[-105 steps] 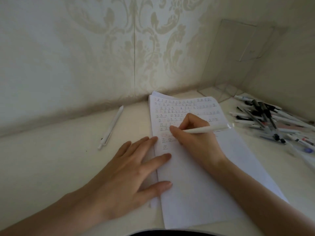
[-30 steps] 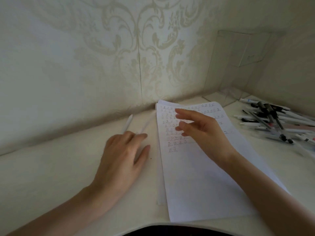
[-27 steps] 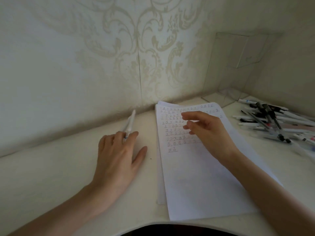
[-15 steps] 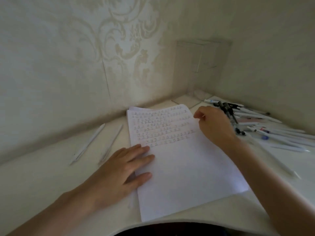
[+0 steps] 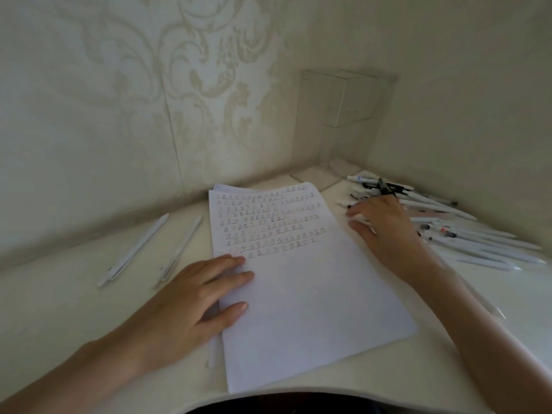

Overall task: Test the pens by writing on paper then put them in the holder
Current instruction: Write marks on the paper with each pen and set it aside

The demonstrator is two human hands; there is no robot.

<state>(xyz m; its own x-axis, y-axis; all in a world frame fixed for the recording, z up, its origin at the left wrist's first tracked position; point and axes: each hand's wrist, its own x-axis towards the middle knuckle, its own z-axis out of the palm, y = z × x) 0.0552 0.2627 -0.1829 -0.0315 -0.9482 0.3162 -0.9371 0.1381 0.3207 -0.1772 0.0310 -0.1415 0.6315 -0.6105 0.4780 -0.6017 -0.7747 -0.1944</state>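
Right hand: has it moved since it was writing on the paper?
Yes. The right hand has gone rightward, off the written rows of the paper, to the pen pile beside its right edge.

Cream scroll-patterned wallpaper [image 5: 194, 70] backs a pale tabletop [image 5: 59, 309] tucked into a softly lit corner.

The scene is dimly and softly lit. Edges are bowed by the wide lens, and the pile of pens [image 5: 448, 234] is blurred.
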